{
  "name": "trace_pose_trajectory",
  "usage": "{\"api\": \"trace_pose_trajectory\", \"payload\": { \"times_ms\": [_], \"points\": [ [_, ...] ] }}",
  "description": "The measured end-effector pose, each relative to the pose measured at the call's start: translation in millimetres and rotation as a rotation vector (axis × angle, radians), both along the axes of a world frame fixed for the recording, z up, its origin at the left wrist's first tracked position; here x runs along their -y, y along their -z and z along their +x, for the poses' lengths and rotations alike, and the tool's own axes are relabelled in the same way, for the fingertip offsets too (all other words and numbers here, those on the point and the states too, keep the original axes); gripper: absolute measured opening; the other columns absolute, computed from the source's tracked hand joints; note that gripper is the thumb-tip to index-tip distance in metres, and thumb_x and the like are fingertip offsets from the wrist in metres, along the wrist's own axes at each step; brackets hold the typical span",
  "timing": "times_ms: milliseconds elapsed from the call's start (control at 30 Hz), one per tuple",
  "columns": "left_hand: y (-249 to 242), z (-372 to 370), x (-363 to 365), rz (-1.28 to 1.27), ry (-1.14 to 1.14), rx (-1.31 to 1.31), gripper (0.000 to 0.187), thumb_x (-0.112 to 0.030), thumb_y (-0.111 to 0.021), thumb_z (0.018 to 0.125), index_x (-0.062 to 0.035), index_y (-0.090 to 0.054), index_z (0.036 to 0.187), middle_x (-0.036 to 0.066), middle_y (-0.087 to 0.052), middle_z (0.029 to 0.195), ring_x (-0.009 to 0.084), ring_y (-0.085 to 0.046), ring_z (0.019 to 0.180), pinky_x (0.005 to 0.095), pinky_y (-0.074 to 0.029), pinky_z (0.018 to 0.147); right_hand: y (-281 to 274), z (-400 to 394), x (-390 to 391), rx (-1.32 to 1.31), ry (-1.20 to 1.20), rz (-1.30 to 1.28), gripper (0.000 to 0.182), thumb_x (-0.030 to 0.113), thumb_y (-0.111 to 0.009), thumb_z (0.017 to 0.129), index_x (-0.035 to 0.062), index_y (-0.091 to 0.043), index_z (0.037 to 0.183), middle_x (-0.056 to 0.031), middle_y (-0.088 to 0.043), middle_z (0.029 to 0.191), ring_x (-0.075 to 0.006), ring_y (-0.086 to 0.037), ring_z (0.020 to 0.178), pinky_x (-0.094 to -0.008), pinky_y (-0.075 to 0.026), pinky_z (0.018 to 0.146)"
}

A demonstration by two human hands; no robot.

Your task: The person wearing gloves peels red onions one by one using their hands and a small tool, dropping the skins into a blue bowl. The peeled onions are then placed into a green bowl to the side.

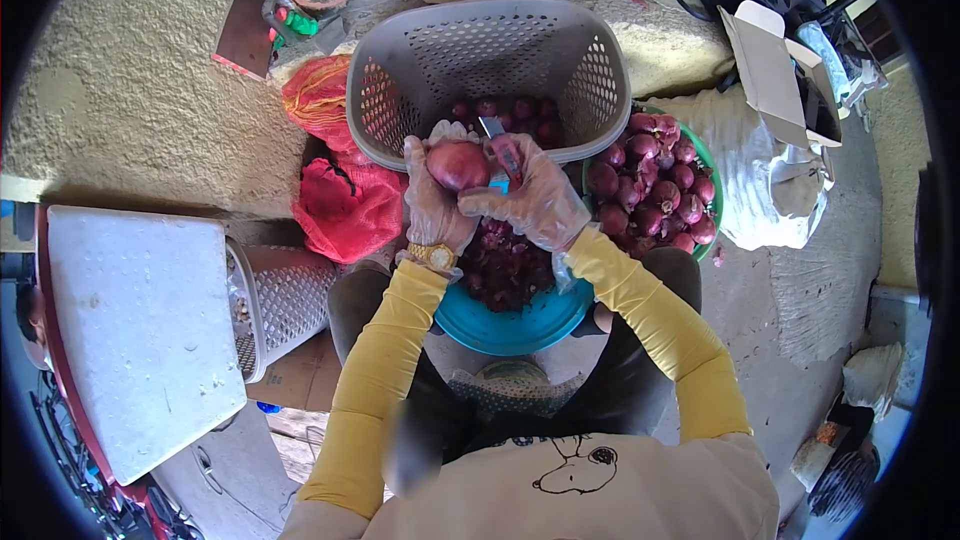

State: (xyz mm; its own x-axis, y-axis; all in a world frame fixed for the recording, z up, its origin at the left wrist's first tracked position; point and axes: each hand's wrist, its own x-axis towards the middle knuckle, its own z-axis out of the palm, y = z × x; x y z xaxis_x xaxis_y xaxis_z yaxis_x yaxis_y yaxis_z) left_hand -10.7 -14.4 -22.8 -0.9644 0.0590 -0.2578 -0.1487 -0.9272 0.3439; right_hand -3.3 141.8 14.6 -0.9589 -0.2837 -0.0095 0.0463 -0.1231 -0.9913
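Observation:
In clear plastic gloves, both my hands are over a blue basin (520,335) with dark red onion skins (505,275) in it. My left hand (436,215) is closed around a red onion (458,166). Beside it, my right hand (540,202) grips a cutter knife (507,154) with a pinkish handle and a short blade pointing up and away. The right thumb reaches to the onion's lower edge. Just beyond my hands stands a grey perforated basket (480,30) with several red onions (525,120) at its bottom.
On the right, a green basin (716,202) is heaped with red onions, next to a white sack (755,180). Red mesh bags (350,205) lie at left. A white foam board (145,330) and another perforated basket (290,305) stand nearer left. An opened cardboard box (780,75) sits far right.

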Motion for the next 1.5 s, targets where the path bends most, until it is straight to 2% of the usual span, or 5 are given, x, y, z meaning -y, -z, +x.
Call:
{"api": "trace_pose_trajectory", "payload": {
  "times_ms": [633,1000,1233,1433,1500],
  "points": [
    [-14,-9,-2,-0.071,0.226,0.166,0.045,-0.038,-0.064,0.099,-0.0063,-0.056,0.131,0.016,-0.064,0.126,0.0330,-0.063,0.117,0.0547,-0.056,0.098,7,-30,-38,-0.148,-0.205,0.288,0.081,0.002,-0.090,0.073,0.0050,-0.053,0.145,-0.0087,-0.064,0.135,-0.0163,-0.060,0.122,-0.0322,-0.048,0.109],
    [-10,-13,1,0.174,0.008,-0.042,0.043,-0.032,-0.058,0.100,-0.0013,-0.056,0.130,0.017,-0.061,0.130,0.0344,-0.057,0.125,0.0521,-0.046,0.111,4,-20,-24,0.032,-0.074,0.203,0.035,0.038,-0.060,0.106,0.0051,-0.059,0.120,0.0027,-0.058,0.086,-0.0066,-0.051,0.072,-0.0246,-0.046,0.065],
    [-19,-9,-2,0.291,0.102,-0.014,0.040,-0.029,-0.060,0.098,-0.0006,-0.058,0.126,0.017,-0.061,0.127,0.0328,-0.056,0.125,0.0506,-0.045,0.112,4,-16,-16,-0.005,-0.109,0.026,0.030,0.031,-0.057,0.108,0.0037,-0.060,0.119,0.0058,-0.055,0.081,-0.0061,-0.050,0.068,-0.0250,-0.045,0.061],
    [-23,-9,-11,0.178,-0.049,-0.083,0.032,-0.028,-0.057,0.097,-0.0036,-0.059,0.119,0.013,-0.061,0.120,0.0326,-0.056,0.119,0.0542,-0.042,0.112,-31,-12,-22,-0.298,-0.073,0.768,0.063,0.057,-0.078,0.086,-0.0005,-0.068,0.109,-0.0120,-0.069,0.081,-0.0243,-0.063,0.071,-0.0353,-0.052,0.070],
    [-24,-12,-12,0.105,-0.009,-0.262,0.028,-0.028,-0.057,0.097,-0.0054,-0.059,0.112,0.010,-0.059,0.111,0.0304,-0.054,0.113,0.0534,-0.041,0.111,-33,-12,-19,-0.208,-0.040,0.727,0.072,0.066,-0.087,0.071,-0.0009,-0.063,0.082,-0.0116,-0.053,0.066,-0.0224,-0.048,0.062,-0.0395,-0.047,0.062]
  ]
}}
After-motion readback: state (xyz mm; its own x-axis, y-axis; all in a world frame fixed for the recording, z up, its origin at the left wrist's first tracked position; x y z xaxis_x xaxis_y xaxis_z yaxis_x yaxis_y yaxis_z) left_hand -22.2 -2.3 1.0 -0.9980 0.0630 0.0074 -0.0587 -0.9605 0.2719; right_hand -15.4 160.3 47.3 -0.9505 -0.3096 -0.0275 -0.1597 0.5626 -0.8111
